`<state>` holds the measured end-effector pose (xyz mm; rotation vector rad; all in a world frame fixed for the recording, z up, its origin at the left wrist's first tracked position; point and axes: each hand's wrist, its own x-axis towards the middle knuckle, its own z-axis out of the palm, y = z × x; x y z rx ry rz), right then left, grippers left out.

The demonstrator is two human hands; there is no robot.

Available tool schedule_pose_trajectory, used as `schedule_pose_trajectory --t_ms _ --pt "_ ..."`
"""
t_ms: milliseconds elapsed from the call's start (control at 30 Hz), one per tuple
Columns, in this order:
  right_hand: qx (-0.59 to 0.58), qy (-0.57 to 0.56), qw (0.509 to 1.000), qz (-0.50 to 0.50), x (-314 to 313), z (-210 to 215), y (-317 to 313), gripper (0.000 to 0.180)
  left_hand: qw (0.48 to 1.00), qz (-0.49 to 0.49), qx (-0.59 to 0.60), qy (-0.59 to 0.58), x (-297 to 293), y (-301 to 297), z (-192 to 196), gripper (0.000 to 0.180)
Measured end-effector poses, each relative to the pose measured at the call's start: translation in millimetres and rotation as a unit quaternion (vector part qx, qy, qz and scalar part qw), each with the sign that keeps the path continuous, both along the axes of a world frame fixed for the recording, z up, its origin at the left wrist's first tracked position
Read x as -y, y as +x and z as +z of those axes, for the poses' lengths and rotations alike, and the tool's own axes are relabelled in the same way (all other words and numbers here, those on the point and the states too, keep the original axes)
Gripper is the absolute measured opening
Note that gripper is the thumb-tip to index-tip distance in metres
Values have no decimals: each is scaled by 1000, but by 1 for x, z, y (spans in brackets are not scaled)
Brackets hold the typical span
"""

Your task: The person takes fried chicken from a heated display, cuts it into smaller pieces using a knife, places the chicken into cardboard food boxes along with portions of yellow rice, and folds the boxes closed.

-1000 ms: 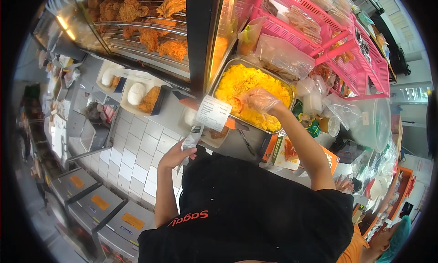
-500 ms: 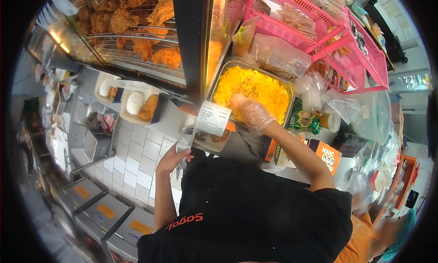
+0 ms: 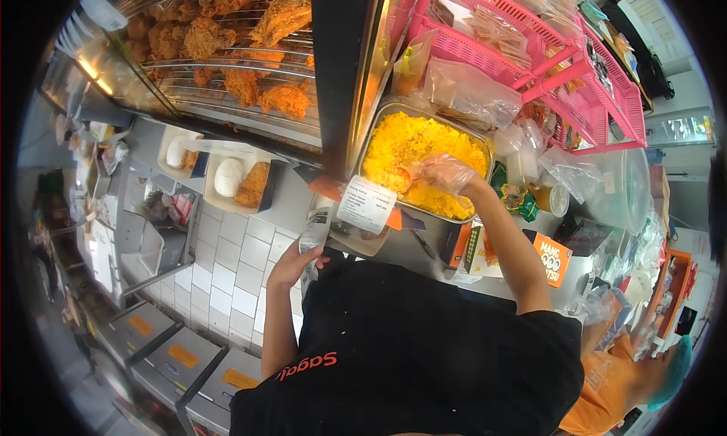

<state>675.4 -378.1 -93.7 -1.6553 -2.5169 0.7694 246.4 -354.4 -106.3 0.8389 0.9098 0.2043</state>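
Nearest the camera, the person's black shirt (image 3: 409, 353) fills the lower middle of the view. Both forearms rise from it toward the desk (image 3: 291, 201).

Left hand (image 3: 291, 263): bare, positioned at the near edge of the desk. Its fingers are curled together around the lower end of a folded paper wrapper (image 3: 314, 228), which stands roughly upright out of the fist.

Just beyond the wrapper, a white paper slip (image 3: 366, 204) lies over a shallow tray (image 3: 356, 243) on the desk. Orange paper shows at the slip's edges.

Right hand (image 3: 447, 172): covered by a clear plastic glove. It is inside the metal pan (image 3: 485, 144), over the near part of the yellow rice (image 3: 413, 144). The fingers are bunched together on a small clump of rice at the left side of the hand. The pan sits on the desk beyond the slip, with rice filling most of it.

Left of the pan, two white trays (image 3: 235, 185) rest on the desk, each holding a white rice mound and a fried piece. Right of the pan stand small cartons (image 3: 473, 247) and an orange box (image 3: 553, 258).

Farther back, a glass-fronted warmer holds fried chicken (image 3: 250, 50) on wire racks. To its right, pink baskets (image 3: 522, 50) contain clear plastic bags (image 3: 469, 91).

At the lower right edge, another person in an orange shirt (image 3: 606, 383) is partly visible.
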Motion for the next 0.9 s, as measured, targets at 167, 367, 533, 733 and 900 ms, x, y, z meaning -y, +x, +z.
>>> schedule_pose_trajectory --t_ms 167,367,533,733,900 --pt "-211 -157 923 -281 13 9 1 31 998 -53 -26 -6 -12 -6 3 57" --pt "-41 5 974 -225 11 27 -80 31 995 -95 -39 -7 -26 -1 8 69" --pt "-53 -106 963 -242 -4 35 -79 34 997 -71 6 -26 -26 -1 -8 74" --pt "-187 -79 936 -288 18 -6 -38 16 997 -69 28 -27 -25 -2 -10 72" --pt "-448 -174 743 -467 35 9 -34 16 996 -85 -9 -5 -24 -16 1 66"
